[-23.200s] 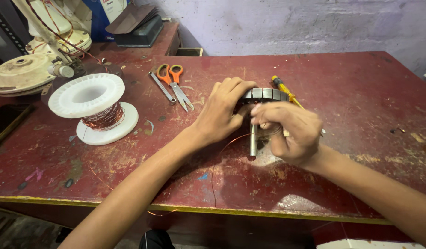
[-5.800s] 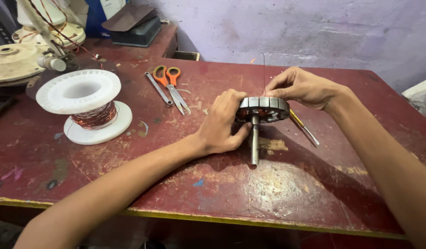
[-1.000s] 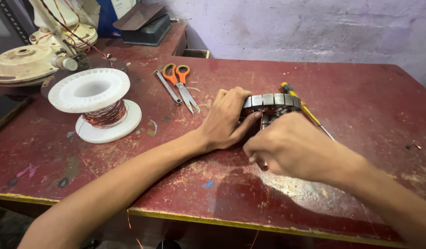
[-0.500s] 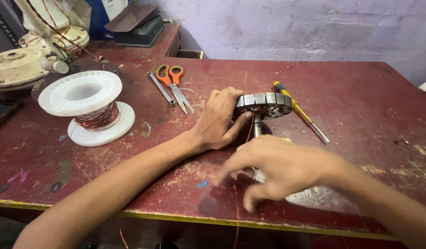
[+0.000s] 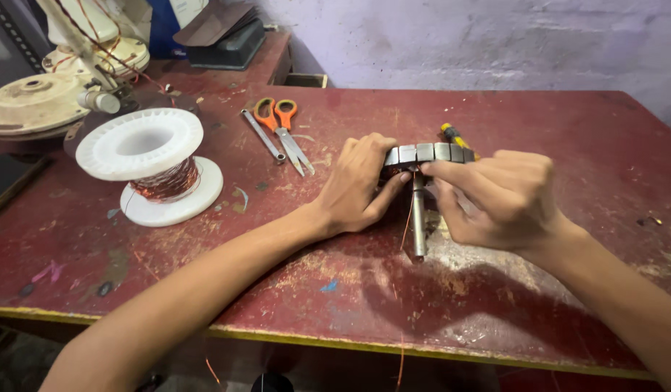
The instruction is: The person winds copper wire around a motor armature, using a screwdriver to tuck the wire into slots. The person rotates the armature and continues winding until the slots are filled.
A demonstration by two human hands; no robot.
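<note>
Where half a second ago the right hand [image 5: 506, 199] was drawn near with spread fingers, it is now back at the stator core [image 5: 428, 154], fingertips pinched at its near rim. The left hand [image 5: 359, 185] stays clamped on the core's left side, shaft [image 5: 419, 221] resting on the surface [image 5: 568, 123]. Thin copper wire [image 5: 407, 218] trails near; winding appears to go on.

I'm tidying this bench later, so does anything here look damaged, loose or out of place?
The red table is badly worn, its paint scraped to pale patches near the front edge. A loose strand of copper wire trails down from the round metal core held by the left hand and right hand. Nothing looks spilled.
</note>
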